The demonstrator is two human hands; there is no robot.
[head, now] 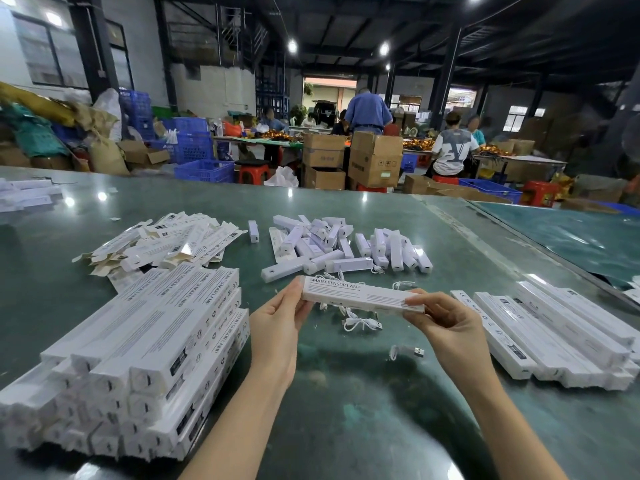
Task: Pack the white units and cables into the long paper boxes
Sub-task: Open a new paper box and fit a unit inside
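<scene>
I hold one long white paper box (360, 295) level above the green table (363, 410), printed side up. My left hand (280, 320) grips its left end and my right hand (446, 323) pinches its right end. Behind it lies a heap of white units (346, 247). Loose white cables (362, 323) lie under and just beyond the box, and one more cable (408, 351) with a USB plug is nearer me. Whether the held box is filled cannot be seen.
A big stack of closed long boxes (138, 368) fills the near left. Another row of boxes (554, 337) lies at the right. Flat unfolded boxes (166, 244) are piled at the far left. People work at tables behind cardboard cartons (375, 157).
</scene>
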